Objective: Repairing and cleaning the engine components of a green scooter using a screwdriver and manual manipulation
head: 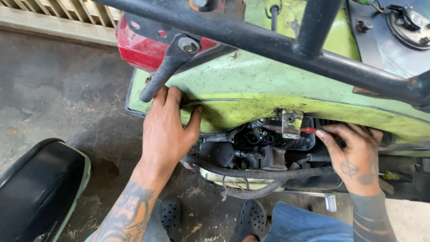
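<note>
- Scooter (268, 85) seen from above: lime-green body, side panel off, engine bay open.
- Left hand (166, 130) lies open and flat on the green body panel, fingers spread up toward the black rack bracket (165, 67), thumb hooked at the edge of the opening. Grips nothing.
- Right hand (354, 154) is curled around a screwdriver (309, 130); only a bit of red handle shows past the fingers, and the shaft points left into the engine bay.
- Screwdriver tip sits at the black carburettor (257, 139), just below a small rusty green bracket (292, 123). Cannot tell whether it is seated in a screw.
- Black ribbed hoses (260, 174) run below the carburettor, from left to right under both hands.
- Red tail light (143, 47) sits at top left, behind the black tubular rack (277, 42).
- Concrete floor (58, 94) below; black seat (38, 188) of another vehicle at bottom left.
- Black clogs (253, 217) and blue jeans (309, 224) sit at the bottom edge.
</note>
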